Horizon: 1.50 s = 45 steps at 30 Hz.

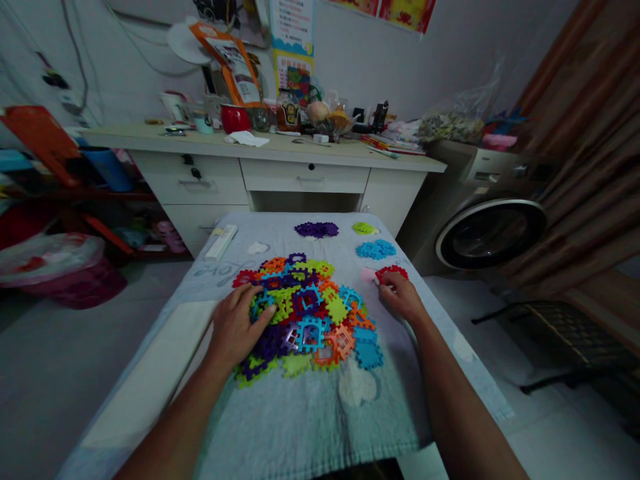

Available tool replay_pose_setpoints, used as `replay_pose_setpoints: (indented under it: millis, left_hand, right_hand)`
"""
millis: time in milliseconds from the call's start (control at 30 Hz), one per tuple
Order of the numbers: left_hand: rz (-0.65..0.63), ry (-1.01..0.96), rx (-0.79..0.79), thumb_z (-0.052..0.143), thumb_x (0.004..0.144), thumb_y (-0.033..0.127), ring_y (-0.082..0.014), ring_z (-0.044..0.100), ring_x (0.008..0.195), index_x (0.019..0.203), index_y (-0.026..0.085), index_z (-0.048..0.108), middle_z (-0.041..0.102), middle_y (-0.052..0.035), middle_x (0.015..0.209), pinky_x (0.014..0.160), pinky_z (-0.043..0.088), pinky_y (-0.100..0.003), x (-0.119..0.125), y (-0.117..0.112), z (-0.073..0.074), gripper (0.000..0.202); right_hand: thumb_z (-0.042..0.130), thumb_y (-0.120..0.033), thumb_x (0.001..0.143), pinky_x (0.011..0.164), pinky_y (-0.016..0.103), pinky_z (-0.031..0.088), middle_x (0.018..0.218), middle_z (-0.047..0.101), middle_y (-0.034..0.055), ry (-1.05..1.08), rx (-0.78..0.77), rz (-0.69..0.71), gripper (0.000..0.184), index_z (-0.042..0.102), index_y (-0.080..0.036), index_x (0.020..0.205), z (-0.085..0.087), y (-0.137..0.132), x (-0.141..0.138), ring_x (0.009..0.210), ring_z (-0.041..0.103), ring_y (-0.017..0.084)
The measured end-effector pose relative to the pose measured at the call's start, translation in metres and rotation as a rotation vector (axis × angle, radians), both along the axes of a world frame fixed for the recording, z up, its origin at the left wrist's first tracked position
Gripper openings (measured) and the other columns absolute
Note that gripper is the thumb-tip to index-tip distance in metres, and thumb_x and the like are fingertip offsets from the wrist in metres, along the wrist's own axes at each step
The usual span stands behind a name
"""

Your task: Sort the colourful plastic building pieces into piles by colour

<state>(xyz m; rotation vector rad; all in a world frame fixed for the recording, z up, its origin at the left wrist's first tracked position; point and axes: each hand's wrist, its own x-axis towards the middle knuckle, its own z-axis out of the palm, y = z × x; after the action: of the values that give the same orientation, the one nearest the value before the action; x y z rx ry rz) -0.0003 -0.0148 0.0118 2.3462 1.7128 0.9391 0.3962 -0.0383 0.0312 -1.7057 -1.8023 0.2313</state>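
Plastic pieces (313,333): saw them heaped mid-cloth in purple, orange, blue, green and red. Nearest, found bare cloth (310,427) between heap and near edge, more open room between heap and right forearm (445,380), and a long pale strip (155,367) along the left side. Saw the left hand (237,323) laid over the heap's left flank, back up, thumb stretched away from the fingers, grip wide; could not tell of any piece held beneath. Saw the right hand (399,299) reaching past the heap's right side, fingers bent and drawn narrow at red pieces (397,269) near the right edge; could not tell of any piece pinched there. Beyond, saw separate groups, bare cloth between: blue pieces (376,249), then green pieces (363,228) and purple pieces (317,229) near the far edge. Past that edge, saw a white cabinet (310,177).
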Motion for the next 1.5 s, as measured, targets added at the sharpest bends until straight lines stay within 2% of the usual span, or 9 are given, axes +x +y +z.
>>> replay_pose_setpoints:
  millis: [133, 300, 433, 600, 700, 867, 1000, 1267, 1500]
  left_hand:
    - [-0.010, 0.008, 0.003, 0.048, 0.088, 0.057, -0.0292, 0.053, 0.120, 0.121, 0.020, 0.058, 0.055, -0.0114, 0.130, 0.105, 0.040, -0.047, -0.002, 0.001, -0.002, 0.051]
    - [-0.017, 0.007, 0.007, 0.047, 0.088, 0.057, -0.0293, 0.054, 0.119, 0.119, 0.019, 0.060, 0.055, -0.0114, 0.129, 0.104, 0.041, -0.046, -0.002, 0.001, -0.003, 0.051]
    - [-0.013, -0.002, 0.014, 0.047, 0.087, 0.058, -0.0298, 0.054, 0.118, 0.116, 0.021, 0.062, 0.055, -0.0114, 0.128, 0.103, 0.042, -0.047, -0.002, 0.001, -0.003, 0.049]
    - [-0.008, 0.014, -0.003, 0.045, 0.087, 0.059, -0.0310, 0.054, 0.118, 0.114, 0.018, 0.064, 0.055, -0.0129, 0.129, 0.104, 0.042, -0.048, -0.002, 0.000, -0.002, 0.052]
    - [-0.009, 0.019, -0.020, 0.046, 0.087, 0.059, -0.0310, 0.054, 0.120, 0.114, 0.019, 0.064, 0.054, -0.0123, 0.130, 0.105, 0.042, -0.048, -0.002, 0.000, -0.001, 0.052]
    - [-0.003, 0.016, -0.025, 0.045, 0.087, 0.059, -0.0310, 0.053, 0.121, 0.113, 0.020, 0.064, 0.054, -0.0117, 0.130, 0.104, 0.042, -0.048, -0.001, 0.000, -0.001, 0.051]
    - [-0.011, 0.009, -0.016, 0.045, 0.087, 0.060, -0.0300, 0.054, 0.119, 0.112, 0.022, 0.064, 0.054, -0.0107, 0.130, 0.104, 0.042, -0.047, -0.001, 0.000, -0.002, 0.050]
    - [-0.023, 0.017, -0.027, 0.044, 0.087, 0.061, -0.0314, 0.054, 0.120, 0.113, 0.019, 0.064, 0.054, -0.0128, 0.130, 0.104, 0.042, -0.048, -0.002, 0.000, -0.002, 0.053]
    - [-0.034, -0.021, -0.033, 0.046, 0.088, 0.058, -0.0300, 0.053, 0.120, 0.114, 0.019, 0.063, 0.055, -0.0118, 0.129, 0.106, 0.041, -0.047, -0.005, 0.000, -0.001, 0.050]
  right_hand:
    - [0.049, -0.035, 0.083, 0.088, 0.038, 0.044, 0.095, 0.063, 0.0107, 0.032, 0.121, -0.132, 0.025, 0.067, -0.018, 0.083, -0.006, 0.009, 0.006, 0.094, 0.056, 0.024]
    - [0.042, -0.041, 0.089, 0.081, 0.035, 0.043, 0.084, 0.063, 0.0092, 0.065, 0.130, -0.202, 0.036, 0.069, -0.018, 0.080, -0.006, 0.017, 0.002, 0.086, 0.056, 0.023]
    - [0.036, -0.041, 0.091, 0.071, 0.031, 0.042, 0.073, 0.065, 0.0065, 0.148, 0.114, -0.262, 0.041, 0.065, -0.019, 0.074, -0.008, 0.019, 0.000, 0.072, 0.057, 0.020]
    - [0.045, -0.034, 0.083, 0.070, 0.032, 0.044, 0.077, 0.070, 0.0061, 0.205, 0.081, -0.370, 0.031, 0.068, -0.017, 0.096, -0.020, 0.021, 0.004, 0.070, 0.061, 0.022]
    - [0.045, -0.031, 0.082, 0.072, 0.034, 0.045, 0.082, 0.071, 0.0090, 0.103, 0.098, -0.438, 0.031, 0.069, -0.017, 0.097, -0.023, 0.023, 0.007, 0.074, 0.061, 0.024]
    - [0.049, -0.026, 0.083, 0.095, 0.043, 0.039, 0.117, 0.067, 0.0140, -0.177, 0.176, -0.277, 0.037, 0.066, -0.015, 0.114, -0.020, 0.025, 0.001, 0.106, 0.055, 0.029]
    - [0.051, -0.025, 0.086, 0.097, 0.049, 0.034, 0.138, 0.056, 0.0104, -0.324, 0.058, -0.137, 0.045, 0.058, -0.022, 0.131, -0.024, 0.026, -0.014, 0.117, 0.046, 0.033]
    - [0.055, -0.026, 0.086, 0.090, 0.046, 0.034, 0.106, 0.071, 0.0093, -0.400, -0.024, -0.109, 0.018, 0.071, -0.022, 0.094, -0.015, 0.026, -0.023, 0.103, 0.049, 0.031]
    - [0.043, -0.023, 0.090, 0.087, 0.040, 0.038, 0.093, 0.071, 0.0112, -0.201, 0.103, -0.314, 0.030, 0.072, -0.018, 0.094, -0.008, 0.020, -0.008, 0.091, 0.058, 0.026]
